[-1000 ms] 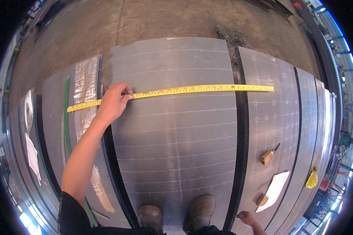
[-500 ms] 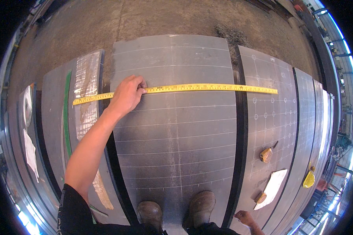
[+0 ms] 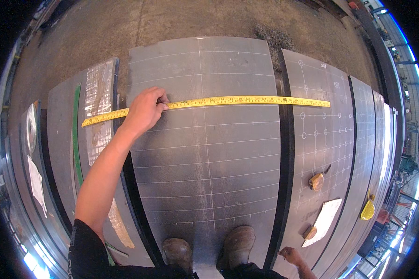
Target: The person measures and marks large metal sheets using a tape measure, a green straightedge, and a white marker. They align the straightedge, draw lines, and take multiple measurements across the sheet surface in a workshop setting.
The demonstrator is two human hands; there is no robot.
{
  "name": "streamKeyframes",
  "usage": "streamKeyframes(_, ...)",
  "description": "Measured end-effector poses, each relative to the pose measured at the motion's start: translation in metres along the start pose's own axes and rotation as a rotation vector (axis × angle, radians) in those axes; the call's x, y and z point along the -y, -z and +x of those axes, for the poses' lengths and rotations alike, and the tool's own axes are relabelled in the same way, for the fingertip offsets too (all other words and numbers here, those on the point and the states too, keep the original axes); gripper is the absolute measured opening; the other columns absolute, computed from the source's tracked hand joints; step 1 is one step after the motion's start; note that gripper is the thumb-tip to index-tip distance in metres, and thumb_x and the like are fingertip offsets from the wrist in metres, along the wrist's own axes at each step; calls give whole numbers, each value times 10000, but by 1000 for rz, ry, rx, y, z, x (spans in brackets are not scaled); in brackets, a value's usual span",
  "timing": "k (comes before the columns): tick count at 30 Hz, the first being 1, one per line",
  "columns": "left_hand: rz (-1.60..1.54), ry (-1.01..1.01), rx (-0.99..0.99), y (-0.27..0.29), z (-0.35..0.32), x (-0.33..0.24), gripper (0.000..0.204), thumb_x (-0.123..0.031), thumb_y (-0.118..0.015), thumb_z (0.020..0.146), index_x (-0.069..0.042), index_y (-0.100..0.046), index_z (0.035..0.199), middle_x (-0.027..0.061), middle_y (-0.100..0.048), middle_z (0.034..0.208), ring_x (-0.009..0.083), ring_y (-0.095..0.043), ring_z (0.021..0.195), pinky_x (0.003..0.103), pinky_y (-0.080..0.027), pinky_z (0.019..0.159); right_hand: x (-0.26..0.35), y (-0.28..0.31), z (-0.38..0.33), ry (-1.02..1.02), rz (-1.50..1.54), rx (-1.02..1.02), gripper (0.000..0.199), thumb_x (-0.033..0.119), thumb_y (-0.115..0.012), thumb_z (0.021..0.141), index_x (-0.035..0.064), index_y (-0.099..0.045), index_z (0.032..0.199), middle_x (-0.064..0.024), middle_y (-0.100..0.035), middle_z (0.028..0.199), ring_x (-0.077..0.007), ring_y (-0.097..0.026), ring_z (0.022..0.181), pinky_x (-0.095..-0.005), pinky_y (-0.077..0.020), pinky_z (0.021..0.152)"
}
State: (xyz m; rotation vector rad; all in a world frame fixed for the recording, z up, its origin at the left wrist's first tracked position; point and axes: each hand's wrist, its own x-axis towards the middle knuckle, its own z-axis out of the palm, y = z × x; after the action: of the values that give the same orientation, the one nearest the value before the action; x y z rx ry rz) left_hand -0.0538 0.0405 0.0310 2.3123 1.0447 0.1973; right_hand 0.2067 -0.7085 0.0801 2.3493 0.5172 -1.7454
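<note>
My left hand [image 3: 145, 109] reaches over the middle grey steel plate [image 3: 246, 162]. Its thumb and fingers pinch the near edge of a yellow tape-measure blade [image 3: 246, 100]. The blade lies crosswise along one of the white marked lines and spans the gaps onto the plates at both sides; no case shows at either end. Low at the right, my right hand [image 3: 291, 255] hovers by the right-hand plate [image 3: 321, 153], fingers curled; what they hold, if anything, I cannot make out. My boots [image 3: 239, 244] stand on the near end of the middle plate.
On the right-hand plate, marked with a grid of circles, lie a tape measure [image 3: 316, 182], a white paper sheet [image 3: 328, 216] and a small brownish block-shaped item [image 3: 309, 232]. A yellow object [image 3: 368, 209] sits farther right. Dark gaps [image 3: 285, 162] divide the plates. At left is a green strip [image 3: 76, 130].
My left hand has shifted slightly left, with the tape blade's left part. The blade's right end has risen a little in the picture. My right hand stays low at the right.
</note>
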Motion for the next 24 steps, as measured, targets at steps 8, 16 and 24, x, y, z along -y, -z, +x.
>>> streamKeyframes(8,10,-20,-14,0,1,3,109,-40,-705,810,16,-630,865,161,-654,921,373,-639,944,457,-487,825,12,6,-3,-138,80,9,433,466,-767,868,37,-745,916,-156,-712,761,-263,-701,692,-428,-543,695)
streamKeyframes(16,-14,9,-20,-1,1,2,111,-38,-709,809,26,-630,851,167,-665,916,377,-653,922,456,-498,810,22,10,-2,-118,58,-24,367,399,-771,883,34,-743,902,-131,-690,690,-226,-689,646,-402,-537,659)
streamKeyframes(24,-18,-6,-53,-5,-2,4,88,-10,-702,797,10,-643,859,158,-640,897,379,-624,932,473,-494,831,28,13,-3,-96,92,-22,396,429,-772,877,35,-748,915,-134,-705,717,-212,-689,673,-388,-536,673)
